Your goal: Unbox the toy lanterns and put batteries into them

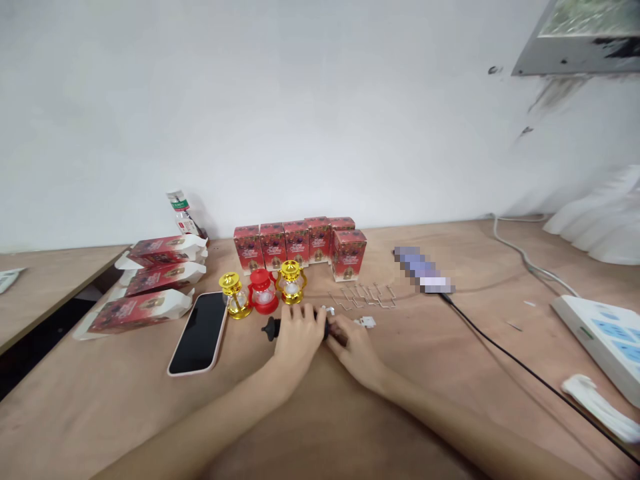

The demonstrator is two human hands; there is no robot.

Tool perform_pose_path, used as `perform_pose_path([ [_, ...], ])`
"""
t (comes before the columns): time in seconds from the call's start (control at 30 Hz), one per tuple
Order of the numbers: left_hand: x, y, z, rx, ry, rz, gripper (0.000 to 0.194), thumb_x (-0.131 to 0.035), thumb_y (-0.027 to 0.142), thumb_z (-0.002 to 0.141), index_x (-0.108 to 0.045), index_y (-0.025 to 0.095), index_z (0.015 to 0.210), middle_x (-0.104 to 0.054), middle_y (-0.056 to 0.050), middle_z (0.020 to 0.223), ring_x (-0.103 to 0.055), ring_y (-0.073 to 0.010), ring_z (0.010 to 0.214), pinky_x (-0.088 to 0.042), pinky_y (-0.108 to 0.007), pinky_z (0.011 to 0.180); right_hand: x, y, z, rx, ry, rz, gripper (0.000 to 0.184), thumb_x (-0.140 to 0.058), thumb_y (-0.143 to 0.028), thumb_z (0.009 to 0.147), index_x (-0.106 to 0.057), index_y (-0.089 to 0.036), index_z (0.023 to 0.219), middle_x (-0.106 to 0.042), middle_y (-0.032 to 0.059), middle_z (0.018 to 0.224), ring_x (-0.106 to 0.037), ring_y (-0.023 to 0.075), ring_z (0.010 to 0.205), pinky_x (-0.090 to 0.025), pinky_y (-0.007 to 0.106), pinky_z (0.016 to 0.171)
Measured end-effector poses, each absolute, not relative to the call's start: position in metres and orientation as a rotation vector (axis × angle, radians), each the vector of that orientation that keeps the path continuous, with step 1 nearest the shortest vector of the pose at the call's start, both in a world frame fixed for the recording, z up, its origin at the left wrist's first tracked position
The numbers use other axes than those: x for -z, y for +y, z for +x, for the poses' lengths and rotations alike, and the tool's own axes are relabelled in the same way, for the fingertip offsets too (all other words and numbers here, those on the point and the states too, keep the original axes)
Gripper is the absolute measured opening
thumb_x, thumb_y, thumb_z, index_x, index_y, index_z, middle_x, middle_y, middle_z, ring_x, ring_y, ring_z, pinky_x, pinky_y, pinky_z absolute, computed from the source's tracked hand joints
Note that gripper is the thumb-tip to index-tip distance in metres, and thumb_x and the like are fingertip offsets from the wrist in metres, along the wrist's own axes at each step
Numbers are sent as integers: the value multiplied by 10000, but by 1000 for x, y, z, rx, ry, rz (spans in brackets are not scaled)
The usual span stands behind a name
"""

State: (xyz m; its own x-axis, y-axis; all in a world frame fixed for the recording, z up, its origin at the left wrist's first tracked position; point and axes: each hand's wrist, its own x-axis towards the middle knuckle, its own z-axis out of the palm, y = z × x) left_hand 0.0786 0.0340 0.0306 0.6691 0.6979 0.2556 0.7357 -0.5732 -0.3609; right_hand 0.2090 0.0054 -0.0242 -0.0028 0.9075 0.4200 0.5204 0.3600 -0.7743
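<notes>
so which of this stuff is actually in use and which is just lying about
In use: left hand and right hand on the dark lantern; wire handles; finished lanterns; red boxes.

Lying about: phone, power strip, bottle, black cable.

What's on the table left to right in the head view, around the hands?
Flat red cartons → phone → gold lantern → red lantern → left hand on a dark lantern → right hand → wire hooks → black cable → white power strip.
</notes>
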Motion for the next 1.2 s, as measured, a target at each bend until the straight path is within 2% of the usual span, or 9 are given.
perform_pose_path([
  [0.17, -41, 36, 91, -7, -1064, -2501, 121, -450, 79, 879, -563, 123, 867, -641, -125, 822, -628, -260, 790, -407, -352, 670, 27, 6, 213, -497, -1681, -1290, 86, -501, -117, 726, -487, -197, 697, -573, 16, 702, -549, 157, 633, -447, 262, 587],
  [0.37, -49, 41, 77, -117, -974, -2541, 109, -468, 61, 842, -544, 125, 889, -641, -127, 852, -630, -260, 814, -417, -334, 661, 27, 3, 213, -420, -1707, -1236, 136, -481, -70, 736, -530, -197, 741, -586, 23, 755, -590, 163, 691, -488, 282, 639],
  [0.63, -44, 40, 51, -163, -925, -2512, 158, -465, 108, 859, -536, 151, 993, -639, -103, 930, -630, -254, 860, -439, -333, 664, 27, -8, 215, -220, -1801, -1308, 226, -447, -70, 801, -570, -190, 949, -611, 106, 1064, -586, 233, 1010, -497, 414, 870],
  [0.77, -45, 42, 45, -165, -866, -2492, 181, -489, 141, 862, -546, 163, 1033, -648, -91, 959, -630, -255, 878, -446, -351, 688, 25, -10, 212, -238, -1947, -1354, 327, -493, -98, 805, -533, -163, 1123, -540, 134, 1259, -492, 270, 1195, -437, 468, 991],
  [0.87, -51, 43, 42, -101, -810, -2458, 204, -495, 125, 859, -553, 171, 1049, -645, -86, 1008, -627, -243, 878, -437, -362, 728, 25, -10, 211, -279, -1988, -1381, 357, -520, -123, 810, -519, -136, 1167, -492, 157, 1319, -454, 279, 1244, -425, 461, 1017],
  [1.03, -90, 46, 54, -56, -742, -2395, 257, -470, 107, 858, -565, 173, 1088, -605, -114, 1117, -602, -243, 915, -422, -367, 738, 26, -10, 210, -256, -2060, -1322, 350, -494, -87, 820, -537, -157, 1160, -530, 151, 1265, -499, 246, 1209, -464, 435, 988],
  [1.13, -127, 49, 79, -101, -714, -2369, 263, -423, 72, 866, -592, 158, 1048, -618, -123, 1046, -593, -254, 913, -403, -357, 688, 27, -10, 209, -110, -2125, -1279, 348, -481, -74, 824, -550, -128, 1162, -528, 175, 1278, -470, 263, 1245, -457, 451, 998],
  [1.2, -144, 55, 101, -166, -653, -2378, 264, -412, 45, 859, -617, 134, 1001, -623, -132, 1029, -588, -269, 939, -388, -373, 720, 26, -8, 208, -2, -2172, -1254, 348, -490, -82, 824, -559, -102, 1165, -525, 191, 1293, -433, 282, 1279, -438, 465, 1018],
])
